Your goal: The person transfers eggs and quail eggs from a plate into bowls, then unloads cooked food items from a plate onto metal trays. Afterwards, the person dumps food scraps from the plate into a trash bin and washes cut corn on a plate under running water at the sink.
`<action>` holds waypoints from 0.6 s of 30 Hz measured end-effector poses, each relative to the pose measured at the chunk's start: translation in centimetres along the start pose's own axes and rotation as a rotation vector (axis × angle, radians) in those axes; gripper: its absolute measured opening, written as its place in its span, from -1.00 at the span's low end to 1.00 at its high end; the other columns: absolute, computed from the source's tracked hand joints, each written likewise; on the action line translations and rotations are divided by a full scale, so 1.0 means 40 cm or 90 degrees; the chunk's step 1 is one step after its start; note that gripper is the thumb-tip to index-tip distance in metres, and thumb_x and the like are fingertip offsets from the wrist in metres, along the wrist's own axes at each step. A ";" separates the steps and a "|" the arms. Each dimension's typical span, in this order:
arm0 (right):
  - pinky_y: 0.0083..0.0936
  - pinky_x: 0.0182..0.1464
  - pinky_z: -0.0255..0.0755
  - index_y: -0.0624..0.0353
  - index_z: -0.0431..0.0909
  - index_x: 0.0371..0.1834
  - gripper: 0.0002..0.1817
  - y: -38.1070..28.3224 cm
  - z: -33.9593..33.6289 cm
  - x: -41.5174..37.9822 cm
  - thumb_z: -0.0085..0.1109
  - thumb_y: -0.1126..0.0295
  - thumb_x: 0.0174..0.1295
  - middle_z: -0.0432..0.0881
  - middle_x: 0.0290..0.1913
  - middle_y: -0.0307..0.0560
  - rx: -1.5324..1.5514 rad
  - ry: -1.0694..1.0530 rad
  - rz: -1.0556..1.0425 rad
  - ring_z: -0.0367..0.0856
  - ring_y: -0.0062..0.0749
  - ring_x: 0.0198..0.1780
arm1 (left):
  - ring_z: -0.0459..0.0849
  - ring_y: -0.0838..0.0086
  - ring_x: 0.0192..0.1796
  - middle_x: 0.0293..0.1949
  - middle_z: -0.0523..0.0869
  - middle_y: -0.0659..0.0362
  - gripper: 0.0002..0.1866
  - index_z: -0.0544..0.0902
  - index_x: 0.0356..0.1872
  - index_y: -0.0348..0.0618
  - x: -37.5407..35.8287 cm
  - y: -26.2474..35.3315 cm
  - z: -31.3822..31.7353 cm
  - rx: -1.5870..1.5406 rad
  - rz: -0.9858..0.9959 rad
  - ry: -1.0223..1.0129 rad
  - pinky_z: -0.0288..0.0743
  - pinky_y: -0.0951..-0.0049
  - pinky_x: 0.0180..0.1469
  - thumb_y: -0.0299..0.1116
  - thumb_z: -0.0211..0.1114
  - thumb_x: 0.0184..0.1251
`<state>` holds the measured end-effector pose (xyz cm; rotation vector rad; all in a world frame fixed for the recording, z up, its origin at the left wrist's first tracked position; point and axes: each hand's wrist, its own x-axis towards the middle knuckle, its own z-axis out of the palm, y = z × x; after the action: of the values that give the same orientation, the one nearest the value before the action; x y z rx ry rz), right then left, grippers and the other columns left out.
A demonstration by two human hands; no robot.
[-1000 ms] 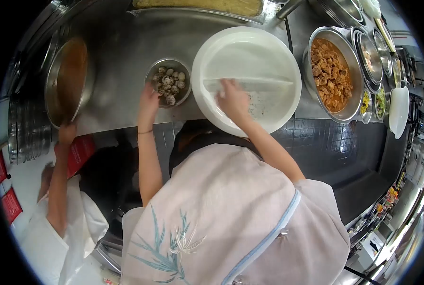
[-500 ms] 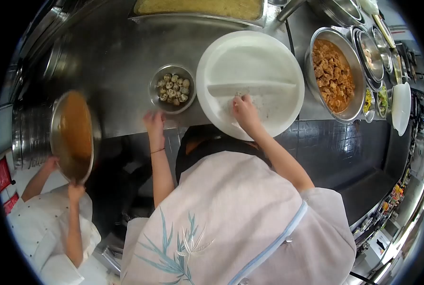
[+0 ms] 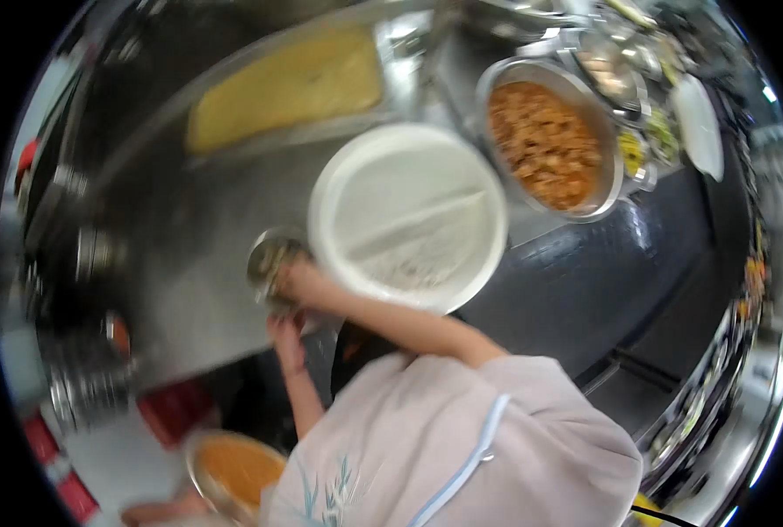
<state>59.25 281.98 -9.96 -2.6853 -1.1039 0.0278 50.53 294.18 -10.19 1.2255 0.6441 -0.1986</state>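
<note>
Under the right hand (image 3: 298, 283) sits a bowl (image 3: 277, 238).

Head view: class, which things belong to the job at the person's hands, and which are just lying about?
Probably in the job:
small bowl, right hand at it, left hand near
eggs in it, blurred
white dish beside it

Probably just lying about:
stew
yellow food
far-right plate

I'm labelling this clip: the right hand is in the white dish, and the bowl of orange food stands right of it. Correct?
Not quite: the head view shows the right hand at the small bowl, not in the white dish. The bowl of orange food does stand right of the dish.
</note>
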 end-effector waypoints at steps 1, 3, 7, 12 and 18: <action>-0.22 -0.20 0.39 0.14 0.60 -0.34 -0.72 0.009 -0.030 -0.009 0.11 0.24 -0.09 0.55 -0.31 -0.01 0.230 -0.018 0.043 0.53 -0.14 -0.23 | 0.53 0.30 -0.09 -0.04 0.44 0.01 -0.48 0.16 0.13 -0.32 0.011 0.006 -0.010 0.028 -0.004 -0.005 0.47 0.36 -0.02 -0.52 0.15 0.15; -0.15 -0.08 0.36 0.27 0.46 -0.13 -0.59 -0.001 -0.020 0.005 0.11 0.17 0.06 0.48 -0.14 0.22 0.539 0.056 0.278 0.49 0.07 -0.14 | 0.53 0.30 -0.14 -0.14 0.48 0.00 -0.46 0.14 0.14 -0.36 0.017 0.024 -0.001 0.054 0.001 0.097 0.46 0.39 -0.04 -0.56 0.12 0.13; -0.30 -0.10 0.38 0.19 0.34 0.00 -0.60 0.078 -0.142 -0.136 0.13 0.32 0.10 0.48 -0.08 0.10 0.613 0.245 0.300 0.52 -0.03 -0.11 | 0.50 0.28 -0.09 -0.05 0.45 -0.05 -0.43 0.12 0.21 -0.40 0.051 0.070 -0.047 0.129 0.022 0.175 0.39 0.34 0.00 -0.45 0.07 0.19; -0.35 -0.23 0.43 0.20 0.43 -0.14 -0.65 0.244 -0.192 -0.494 0.14 0.51 -0.08 0.52 -0.30 -0.02 0.317 0.561 0.677 0.53 -0.20 -0.28 | 0.49 0.20 -0.14 -0.15 0.46 -0.05 -0.48 0.28 0.12 -0.33 0.070 0.191 0.114 0.711 0.427 0.281 0.38 0.29 -0.02 -0.39 0.16 0.12; -0.22 -0.12 0.38 0.30 0.23 0.00 -0.40 0.239 -0.194 -0.676 0.25 0.27 -0.09 0.39 -0.09 0.22 0.009 0.496 1.017 0.47 0.08 -0.15 | 0.47 0.04 -0.04 -0.05 0.48 -0.14 -0.54 0.41 0.01 -0.32 0.246 0.258 0.422 0.839 0.652 -0.100 0.36 0.20 0.00 -0.32 0.22 0.09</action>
<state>47.36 254.96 -6.53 -2.3593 1.2371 -0.6174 69.30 284.19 -4.15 2.6018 -0.4489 0.2015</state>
